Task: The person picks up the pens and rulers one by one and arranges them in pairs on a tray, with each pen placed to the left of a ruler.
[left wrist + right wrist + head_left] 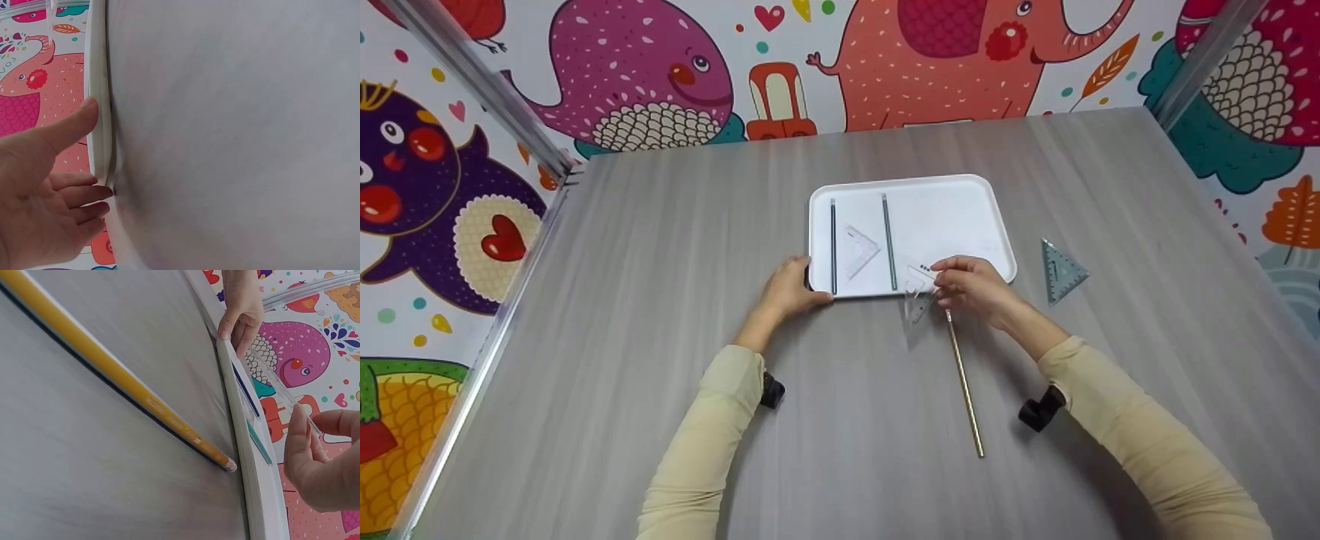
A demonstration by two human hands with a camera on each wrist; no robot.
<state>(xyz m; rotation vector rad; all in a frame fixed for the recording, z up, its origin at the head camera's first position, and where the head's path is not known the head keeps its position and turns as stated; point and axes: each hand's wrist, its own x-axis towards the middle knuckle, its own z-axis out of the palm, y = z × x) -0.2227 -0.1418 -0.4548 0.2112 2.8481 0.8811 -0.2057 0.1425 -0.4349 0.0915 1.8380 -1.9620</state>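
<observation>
My right hand (971, 289) pinches a clear set square (919, 289) between thumb and fingers, tilted over the near edge of the white tray (949, 217). In the right wrist view the clear set square (275, 377) shows almost edge-on. At the tray's near left corner my left hand (791, 289) holds the rim, thumb along the front side and fingers at the left side. Inside the tray lie a dark blue pencil (833, 247), a second clear set square (861, 251) and a green pencil (889, 244).
A yellow-gold pencil (964, 382) lies on the table in front of the tray, its eraser end close to my right hand. To the tray's right lies a greenish set square (1063, 271). Printed cartoon walls (652, 75) border the grey table (675, 225).
</observation>
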